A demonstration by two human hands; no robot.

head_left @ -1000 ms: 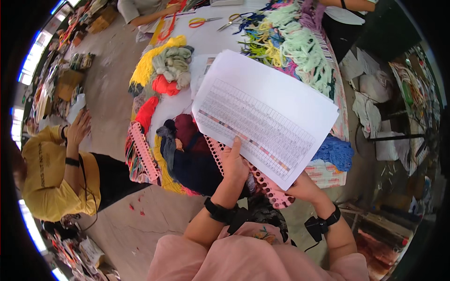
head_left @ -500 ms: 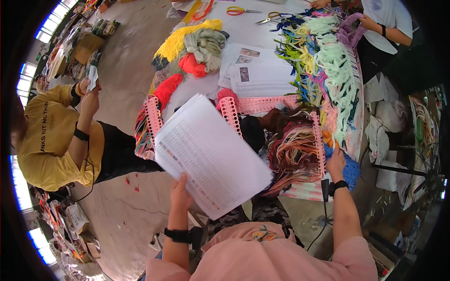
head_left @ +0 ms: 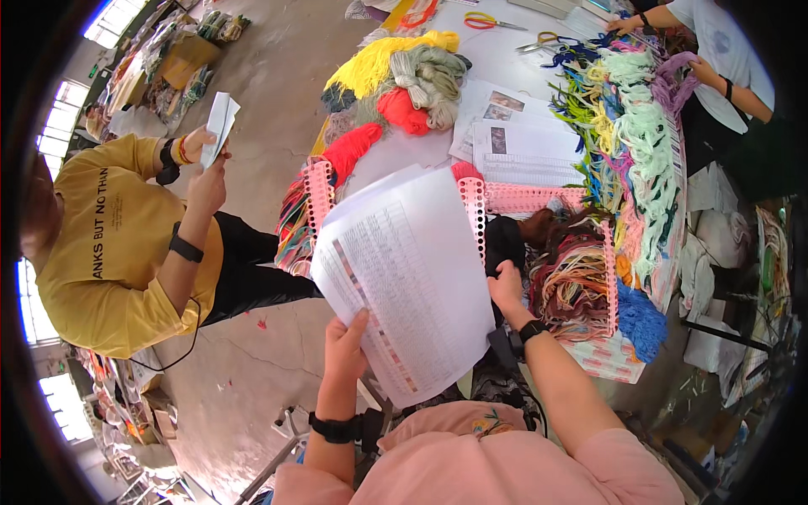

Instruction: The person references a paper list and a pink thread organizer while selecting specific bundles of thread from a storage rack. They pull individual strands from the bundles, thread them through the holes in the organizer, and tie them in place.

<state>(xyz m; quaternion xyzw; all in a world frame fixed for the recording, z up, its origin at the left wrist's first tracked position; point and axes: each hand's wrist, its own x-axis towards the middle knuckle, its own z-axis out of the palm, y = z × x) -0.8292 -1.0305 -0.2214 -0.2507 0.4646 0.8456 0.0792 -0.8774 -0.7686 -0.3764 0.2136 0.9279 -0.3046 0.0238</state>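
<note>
From the head camera, the left hand (head_left: 347, 347) pinches the lower left edge of a stack of white printed sheets (head_left: 404, 282), thumb on top and fingers curled beneath. The paper is thin and matte, covered in fine rows of print with a narrow strip of small coloured squares running down it; it is held tilted above the table's near edge, a second sheet peeking out along the top. The right hand (head_left: 506, 288) sits at the stack's right edge (whether it grips the paper or the dark yarn just behind cannot be told), fingers bent and drawn together. Both wrists carry black bands.

Behind the sheets lies a pink plastic thread organiser (head_left: 539, 199), a flat perforated frame with rows of round holes, strung with loops of brown, red and tan yarn (head_left: 576, 282) that look wiry and tangled. A fuzzy blue bundle (head_left: 641, 318) rests just beside its right rail. Further up the pale table (head_left: 438, 151) lie more printed pages (head_left: 513, 139), and soft skeins of yellow, grey-green and coral wool (head_left: 404, 76). Long green, blue and purple strands (head_left: 635, 109) drape along the right side, near two pairs of scissors (head_left: 497, 21).

To the left, a person in a yellow shirt (head_left: 109, 244) holds folded white papers (head_left: 219, 126) over the bare concrete floor (head_left: 269, 93).
</note>
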